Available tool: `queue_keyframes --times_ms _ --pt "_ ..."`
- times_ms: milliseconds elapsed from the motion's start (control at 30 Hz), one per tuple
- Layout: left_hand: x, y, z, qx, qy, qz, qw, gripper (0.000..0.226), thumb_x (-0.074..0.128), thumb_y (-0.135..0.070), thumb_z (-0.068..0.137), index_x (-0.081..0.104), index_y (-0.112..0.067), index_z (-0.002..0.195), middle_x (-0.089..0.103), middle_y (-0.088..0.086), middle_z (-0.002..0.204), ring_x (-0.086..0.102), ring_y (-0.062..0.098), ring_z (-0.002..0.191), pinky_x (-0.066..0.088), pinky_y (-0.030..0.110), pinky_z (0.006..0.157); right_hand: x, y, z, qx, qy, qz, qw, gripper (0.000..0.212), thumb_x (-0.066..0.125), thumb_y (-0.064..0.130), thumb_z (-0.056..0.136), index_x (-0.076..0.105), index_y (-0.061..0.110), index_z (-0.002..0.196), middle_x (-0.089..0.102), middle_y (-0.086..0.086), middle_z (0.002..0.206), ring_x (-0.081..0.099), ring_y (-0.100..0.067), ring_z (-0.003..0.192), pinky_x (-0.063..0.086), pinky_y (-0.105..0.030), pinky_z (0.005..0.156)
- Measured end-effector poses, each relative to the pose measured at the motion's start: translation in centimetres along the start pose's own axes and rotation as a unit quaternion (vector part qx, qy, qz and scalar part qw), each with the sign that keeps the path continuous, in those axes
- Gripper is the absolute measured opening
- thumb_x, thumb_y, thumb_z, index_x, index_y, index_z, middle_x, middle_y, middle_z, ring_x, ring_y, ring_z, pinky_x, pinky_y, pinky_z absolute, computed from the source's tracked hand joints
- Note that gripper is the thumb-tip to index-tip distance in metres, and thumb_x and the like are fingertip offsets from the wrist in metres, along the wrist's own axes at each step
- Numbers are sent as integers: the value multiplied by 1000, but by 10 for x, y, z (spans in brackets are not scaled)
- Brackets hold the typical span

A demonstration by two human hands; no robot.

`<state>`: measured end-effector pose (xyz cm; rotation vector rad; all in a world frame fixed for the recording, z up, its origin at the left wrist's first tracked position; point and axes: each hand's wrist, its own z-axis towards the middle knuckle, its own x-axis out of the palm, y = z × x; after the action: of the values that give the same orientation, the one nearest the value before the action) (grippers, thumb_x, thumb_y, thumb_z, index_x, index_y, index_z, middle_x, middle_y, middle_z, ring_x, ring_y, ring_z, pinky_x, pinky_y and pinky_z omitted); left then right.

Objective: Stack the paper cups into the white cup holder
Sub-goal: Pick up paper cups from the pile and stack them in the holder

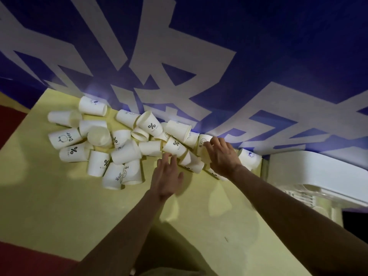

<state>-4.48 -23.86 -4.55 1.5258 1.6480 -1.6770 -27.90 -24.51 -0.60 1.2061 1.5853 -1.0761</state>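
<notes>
White paper cups (123,144), loose heap, lying on their sides on yellow surface (59,206) against blue wall (258,56). Right hand (223,156): fingers curled over a cup with a smiley face (203,141) at the heap's right end. Left hand (167,178): fingers straight, tips touching a "%" cup (175,146), holding nothing. White cup holder (318,176): far right, beside the surface. Advice: lift one cup clear, nest mouths the same way. Obstacle: overlapping neighbours may roll

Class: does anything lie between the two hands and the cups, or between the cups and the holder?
Nothing visible blocks either. Both the left hand and right hand already reach the cups. The holder stands right of the pile, with only one stray cup between.
</notes>
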Motion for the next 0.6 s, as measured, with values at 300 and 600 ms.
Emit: queue_keyframes --times_ms 300,600 --pt "31 -35 42 -62 -5 5 998 47 75 -38 86 58 -18 126 37 13 133 38 32 119 46 40 89 -7 -13 -117 188 -135 224 947 78 83 32 74 48 14 141 54 -6 128 50 -28 108 48 -40 91" --pt "24 -75 0 149 -16 56 987 38 74 -27 81 61 -16 115 36 19 142 40 39 120 49 50 84 26 -9 -236 328 -177 333 866 70 83 33 80 45 19 137 50 4 124 57 -23 103 51 -30 63"
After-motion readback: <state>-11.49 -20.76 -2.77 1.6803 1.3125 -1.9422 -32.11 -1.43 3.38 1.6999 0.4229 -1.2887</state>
